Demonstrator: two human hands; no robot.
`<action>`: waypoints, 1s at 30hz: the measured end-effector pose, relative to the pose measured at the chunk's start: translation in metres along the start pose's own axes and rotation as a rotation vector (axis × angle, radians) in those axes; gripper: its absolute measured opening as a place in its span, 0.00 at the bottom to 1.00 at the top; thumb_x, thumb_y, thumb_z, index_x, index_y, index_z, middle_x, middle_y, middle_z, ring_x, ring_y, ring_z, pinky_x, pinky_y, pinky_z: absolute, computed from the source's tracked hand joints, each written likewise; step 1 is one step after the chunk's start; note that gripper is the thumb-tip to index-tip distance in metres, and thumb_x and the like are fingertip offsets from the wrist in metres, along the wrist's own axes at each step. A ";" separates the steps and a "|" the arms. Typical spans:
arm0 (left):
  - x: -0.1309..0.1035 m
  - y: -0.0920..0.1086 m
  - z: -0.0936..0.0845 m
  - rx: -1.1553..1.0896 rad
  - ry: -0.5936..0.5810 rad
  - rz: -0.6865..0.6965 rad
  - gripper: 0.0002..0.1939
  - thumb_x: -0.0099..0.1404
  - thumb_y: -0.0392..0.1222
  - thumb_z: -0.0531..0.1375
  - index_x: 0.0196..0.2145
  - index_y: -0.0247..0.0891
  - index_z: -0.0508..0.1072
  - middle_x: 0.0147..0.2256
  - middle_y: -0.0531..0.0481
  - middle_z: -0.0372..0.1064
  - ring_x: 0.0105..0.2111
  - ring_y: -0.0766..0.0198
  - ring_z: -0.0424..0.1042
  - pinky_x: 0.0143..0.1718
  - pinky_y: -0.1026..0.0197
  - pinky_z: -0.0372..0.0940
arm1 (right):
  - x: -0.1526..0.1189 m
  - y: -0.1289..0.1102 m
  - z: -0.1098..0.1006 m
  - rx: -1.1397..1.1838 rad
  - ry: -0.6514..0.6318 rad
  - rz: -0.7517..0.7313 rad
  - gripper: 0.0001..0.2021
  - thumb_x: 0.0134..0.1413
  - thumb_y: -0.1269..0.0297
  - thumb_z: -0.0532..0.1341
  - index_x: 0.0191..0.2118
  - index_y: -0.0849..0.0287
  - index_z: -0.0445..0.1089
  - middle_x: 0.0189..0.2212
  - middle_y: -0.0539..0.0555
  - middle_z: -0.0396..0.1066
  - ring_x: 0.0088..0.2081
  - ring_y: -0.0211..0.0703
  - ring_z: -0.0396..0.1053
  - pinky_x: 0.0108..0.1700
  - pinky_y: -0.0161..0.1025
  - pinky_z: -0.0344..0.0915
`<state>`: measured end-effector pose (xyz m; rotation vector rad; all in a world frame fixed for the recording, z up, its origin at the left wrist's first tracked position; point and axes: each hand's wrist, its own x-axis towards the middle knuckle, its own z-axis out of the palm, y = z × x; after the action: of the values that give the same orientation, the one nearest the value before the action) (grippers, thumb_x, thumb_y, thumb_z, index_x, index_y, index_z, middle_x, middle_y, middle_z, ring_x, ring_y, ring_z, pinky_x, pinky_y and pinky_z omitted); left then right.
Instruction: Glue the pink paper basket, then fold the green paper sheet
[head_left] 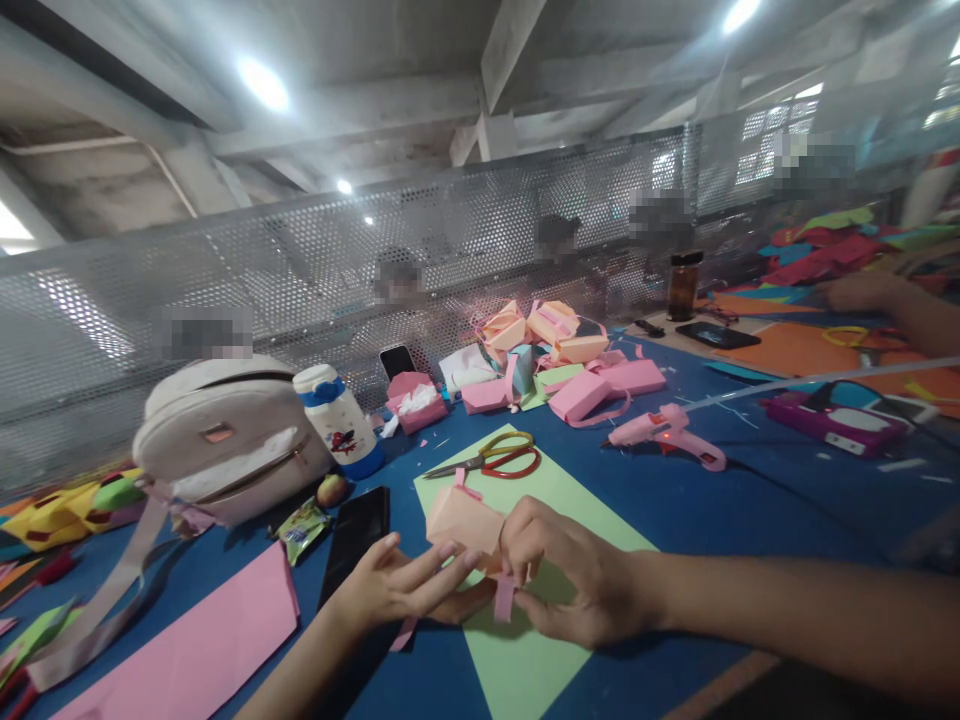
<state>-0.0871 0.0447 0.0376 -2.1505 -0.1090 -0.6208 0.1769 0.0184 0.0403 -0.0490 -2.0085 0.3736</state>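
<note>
Two bare hands hold a small peach paper box [463,522] above a green sheet [540,670], which lies flat on the blue bench [750,510]. Taking the box as the middle of a clock face, with twelve at the far side, the left hand [409,590] comes in from seven o'clock: its upper fingers lie against the box's near side, the thumb apart from it; whether the lower fingers clamp it, I cannot tell. The right hand [577,575] reaches in from four, fingers together on the box's near right corner, by a short pink strip [504,600].

At twelve to one, scissors [495,462] rest on the sheet's far end, blades towards nine, tips near its left edge. A band of blue bench separates the sheet's right edge from the pink glue gun [667,435] at two, its nozzle facing nine and its cord trailing towards four. A dark phone [356,540] sits at nine, partly hidden behind the left hand; beyond the left forearm, a pink sheet [195,640] spreads at eight. Pink and peach paper baskets [577,370] crowd twelve to one, before the perforated screen [300,270]. The bench's near edge shows at five, just below the right forearm
</note>
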 end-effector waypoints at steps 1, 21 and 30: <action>0.001 0.001 -0.001 -0.002 0.000 -0.008 0.37 0.53 0.20 0.64 0.44 0.70 0.76 0.37 0.64 0.77 0.44 0.66 0.72 0.65 0.57 0.39 | 0.000 0.000 0.000 0.001 0.003 -0.011 0.14 0.54 0.79 0.57 0.44 0.56 0.57 0.34 0.53 0.65 0.38 0.43 0.63 0.39 0.38 0.67; 0.029 -0.003 0.020 -1.310 0.301 -1.424 0.46 0.54 0.49 0.72 0.64 0.48 0.54 0.66 0.42 0.51 0.66 0.44 0.49 0.65 0.43 0.47 | 0.000 0.032 -0.017 -0.075 0.319 0.411 0.04 0.64 0.70 0.54 0.43 0.56 0.62 0.38 0.53 0.61 0.40 0.42 0.63 0.44 0.40 0.65; 0.031 0.011 0.022 -2.118 0.181 -1.630 0.30 0.68 0.64 0.54 0.55 0.38 0.72 0.53 0.39 0.72 0.55 0.44 0.70 0.56 0.42 0.62 | 0.000 0.028 -0.018 -0.227 0.183 0.286 0.07 0.64 0.69 0.57 0.46 0.54 0.68 0.43 0.55 0.65 0.50 0.48 0.63 0.53 0.47 0.60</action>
<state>-0.0489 0.0507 0.0335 -3.2892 -2.0193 -2.7178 0.1894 0.0492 0.0395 -0.4992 -1.8561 0.3075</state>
